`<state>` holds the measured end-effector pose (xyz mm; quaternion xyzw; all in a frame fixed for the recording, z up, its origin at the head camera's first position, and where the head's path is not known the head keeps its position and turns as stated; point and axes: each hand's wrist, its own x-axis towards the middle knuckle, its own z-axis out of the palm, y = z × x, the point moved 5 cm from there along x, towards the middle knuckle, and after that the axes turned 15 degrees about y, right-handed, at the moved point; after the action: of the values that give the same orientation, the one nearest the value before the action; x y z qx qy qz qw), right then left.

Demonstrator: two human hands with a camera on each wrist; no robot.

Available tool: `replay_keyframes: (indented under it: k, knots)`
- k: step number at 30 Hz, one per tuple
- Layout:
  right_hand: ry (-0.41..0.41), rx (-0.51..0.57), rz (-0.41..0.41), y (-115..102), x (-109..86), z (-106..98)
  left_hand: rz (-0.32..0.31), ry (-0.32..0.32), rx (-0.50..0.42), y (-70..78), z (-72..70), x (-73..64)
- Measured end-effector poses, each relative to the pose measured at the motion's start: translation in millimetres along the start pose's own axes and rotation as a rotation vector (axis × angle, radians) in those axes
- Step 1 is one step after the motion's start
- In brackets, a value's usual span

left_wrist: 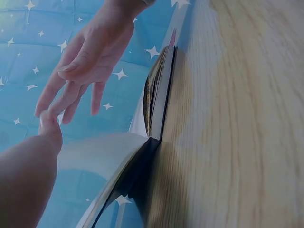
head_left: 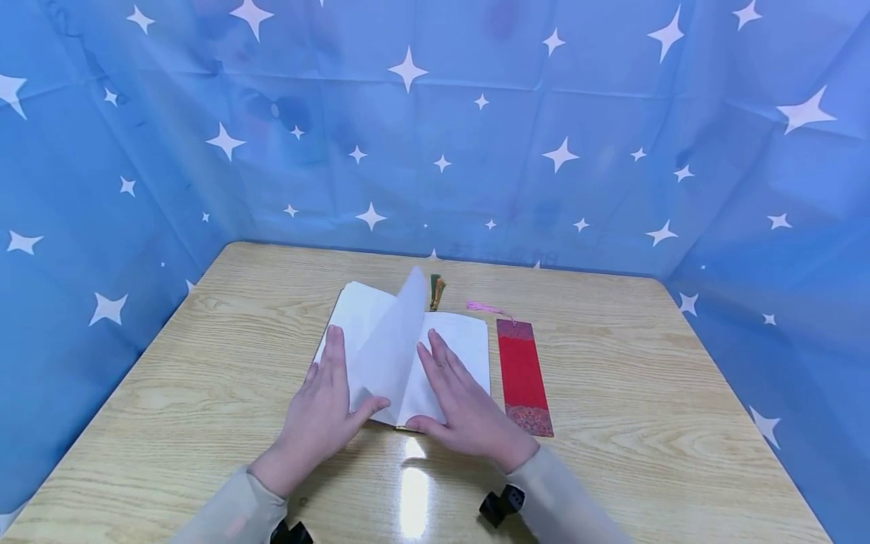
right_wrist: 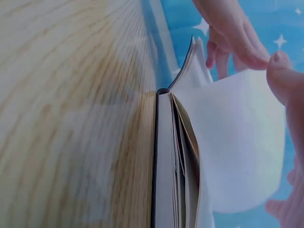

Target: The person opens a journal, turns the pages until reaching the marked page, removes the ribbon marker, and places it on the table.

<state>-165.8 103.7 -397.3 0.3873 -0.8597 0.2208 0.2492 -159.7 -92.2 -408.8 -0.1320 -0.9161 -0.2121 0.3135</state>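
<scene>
An open notebook (head_left: 457, 332) with blank white pages lies in front of me. One loose-standing page (head_left: 397, 344) rises between its two halves, curving over the left side. My left hand (head_left: 318, 415) is over the left half, fingers straight and thumb spread toward the middle. Over the right half is my right hand (head_left: 469, 412), its fingers extended and thumb near the lower edge. Neither hand grips anything. In the right wrist view, the raised page (right_wrist: 232, 142) stands between the two hands, and folded or inserted sheets (right_wrist: 185, 156) bulge from the right half.
To the notebook's right lies a red bookmark (head_left: 522, 370) with a patterned lower end and a pink tassel (head_left: 485, 307). A green and gold tassel (head_left: 437, 291) sticks out past the notebook's top edge. A starry blue curtain (head_left: 435, 113) surrounds the wooden table (head_left: 646, 393).
</scene>
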Motion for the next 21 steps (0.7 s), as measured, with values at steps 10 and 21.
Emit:
replay_keyframes:
  k: [10, 21]
  knots:
    - [-0.053, -0.032, 0.079, 8.6, -6.4, -1.3, 0.116, 0.275, -0.056, -3.3, -5.1, 1.9]
    - [-0.086, -0.085, 0.162, 27.9, -20.0, -4.7, 0.179, -0.034, 0.165, -8.4, 0.7, -1.8]
